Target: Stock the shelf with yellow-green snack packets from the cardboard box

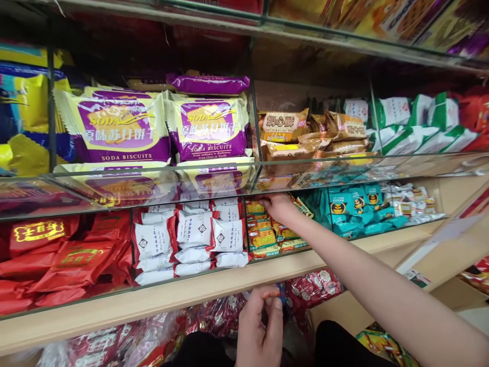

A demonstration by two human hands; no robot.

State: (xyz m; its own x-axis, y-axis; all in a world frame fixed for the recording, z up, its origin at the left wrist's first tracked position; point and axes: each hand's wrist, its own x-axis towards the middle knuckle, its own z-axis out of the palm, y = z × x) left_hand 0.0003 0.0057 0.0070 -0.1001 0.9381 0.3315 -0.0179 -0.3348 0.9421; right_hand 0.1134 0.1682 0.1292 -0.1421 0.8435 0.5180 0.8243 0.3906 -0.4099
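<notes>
My right hand point(280, 208) reaches into the lower shelf, over a compartment of small yellow and orange packets point(263, 235). Its fingertips touch the packets at the back of that compartment; whether they grip one is hidden. Below the shelf edge, my left hand point(260, 323) is raised with thumb and fingers curled together. A small blue item point(281, 293) shows just behind its fingertips, and I cannot make out whether the fingers hold it. White packets with red ends point(194, 229) lie left of the yellow ones, teal packets point(357, 206) to the right.
Above, purple soda biscuit packs point(122, 127), brown packets point(282, 127) and green-white packets point(393, 112) stand behind a glass front point(153, 188). Red packets point(84, 260) fill the lower left. Dark red bags point(313, 288) lie beneath the wooden shelf edge point(153, 293).
</notes>
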